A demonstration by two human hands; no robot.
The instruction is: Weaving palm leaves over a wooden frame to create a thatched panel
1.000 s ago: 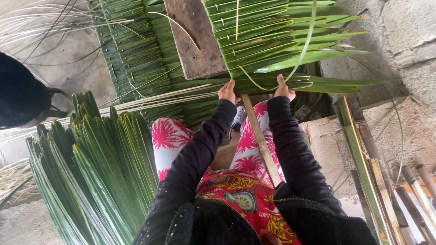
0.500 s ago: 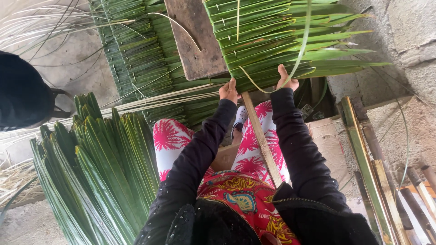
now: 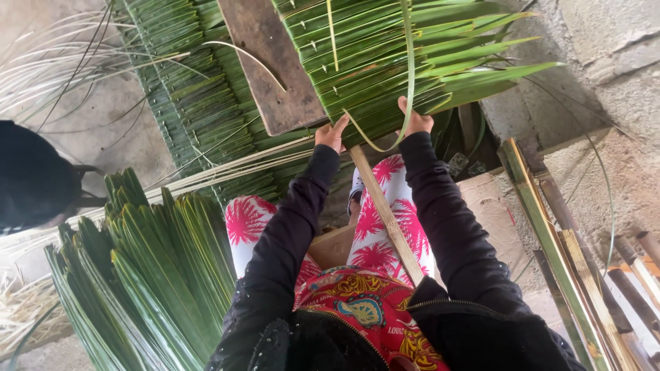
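A panel of folded green palm leaves [image 3: 405,62] stitched along a pale wooden stick [image 3: 385,213] lies in front of me, resting on a brown wooden board [image 3: 271,65]. My left hand [image 3: 331,132] grips the near edge of the leaf panel beside the stick. My right hand [image 3: 414,121] holds the same edge a little to the right, where a thin green strip [image 3: 410,75] loops up over the leaves. The stick runs back between my knees, over pink-patterned trousers [image 3: 375,227].
A bundle of loose folded green leaves [image 3: 144,268] lies at my left. Finished leaf panels [image 3: 192,103] are stacked behind it, with thin pale ribs [image 3: 227,165] across them. Bamboo slats [image 3: 557,254] lie at the right by a concrete wall [image 3: 605,62]. A dark object [image 3: 31,178] stands far left.
Both hands have moved up and leftward with the leaf panel's edge; the last leaves now lie closer against the panel. The view has shifted slightly.
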